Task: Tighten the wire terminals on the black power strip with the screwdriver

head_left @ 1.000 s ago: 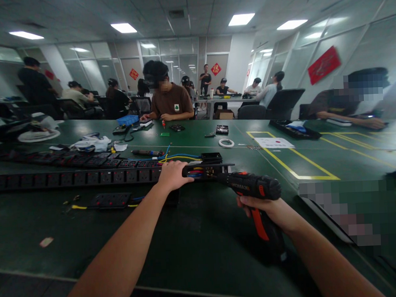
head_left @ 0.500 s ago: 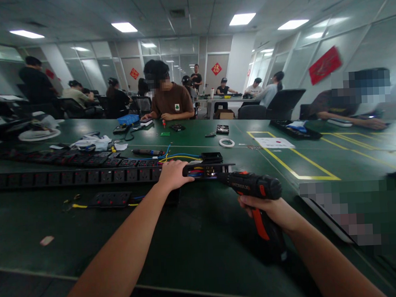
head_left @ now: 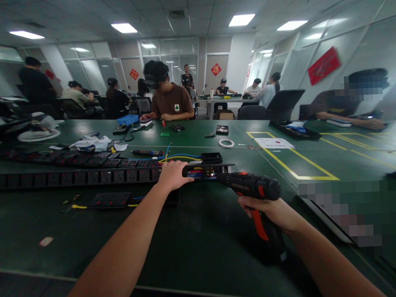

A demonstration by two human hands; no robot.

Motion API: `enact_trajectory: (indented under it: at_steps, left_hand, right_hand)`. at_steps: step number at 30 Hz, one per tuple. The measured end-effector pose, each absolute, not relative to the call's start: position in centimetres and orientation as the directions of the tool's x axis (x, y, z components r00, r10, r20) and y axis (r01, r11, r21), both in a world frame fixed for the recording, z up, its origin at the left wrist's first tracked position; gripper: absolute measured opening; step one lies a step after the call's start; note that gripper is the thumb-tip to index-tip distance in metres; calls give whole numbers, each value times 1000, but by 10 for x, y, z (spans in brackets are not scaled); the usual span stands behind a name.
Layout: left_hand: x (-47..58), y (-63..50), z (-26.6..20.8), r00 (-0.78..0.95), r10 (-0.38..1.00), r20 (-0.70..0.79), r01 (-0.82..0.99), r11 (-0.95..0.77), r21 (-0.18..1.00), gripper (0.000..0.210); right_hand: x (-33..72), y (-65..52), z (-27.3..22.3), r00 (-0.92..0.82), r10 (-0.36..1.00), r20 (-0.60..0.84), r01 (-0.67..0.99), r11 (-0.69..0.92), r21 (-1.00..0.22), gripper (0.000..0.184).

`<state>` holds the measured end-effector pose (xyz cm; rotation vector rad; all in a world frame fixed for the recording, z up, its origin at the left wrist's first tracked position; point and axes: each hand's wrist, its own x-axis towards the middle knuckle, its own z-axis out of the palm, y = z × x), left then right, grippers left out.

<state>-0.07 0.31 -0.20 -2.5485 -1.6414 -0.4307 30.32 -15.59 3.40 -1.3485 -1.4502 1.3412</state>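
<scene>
Left hand [head_left: 173, 175]: closed over the near end of one black multi-socket power strip [head_left: 101, 177], thumb on its near side; the strip runs out to the left of this hand, its open end showing just right of the thumb, with coloured wiring and metal parts inside. Right hand [head_left: 264, 204]: wrapped round the grip of one black-and-orange cordless drill [head_left: 254, 184], held level, its nose pointing left at the strip's open end; whether the bit touches cannot be told. Left of and nearer than the left hand: one loose socket module [head_left: 111, 199] with yellow and blue leads. Beyond the left hand: a second row of sockets [head_left: 96, 161], and one dark pen-shaped tool [head_left: 148, 153]. Just beyond and between the hands: one small black open-topped box [head_left: 211, 157]. Farther beyond: one white ring [head_left: 226, 143]. Beyond the right hand: one printed white sheet [head_left: 273, 143]. All on a green tabletop [head_left: 196, 253].
</scene>
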Motion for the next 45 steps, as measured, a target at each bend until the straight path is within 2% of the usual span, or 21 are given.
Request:
enact_trajectory:
  at_steps: [45]
  left_hand:
    - [-1, 5, -5, 388, 874, 291, 903, -424, 68, 68]
  right_hand:
    - [310, -151, 26, -218, 971, -97, 216, -49, -975, 36]
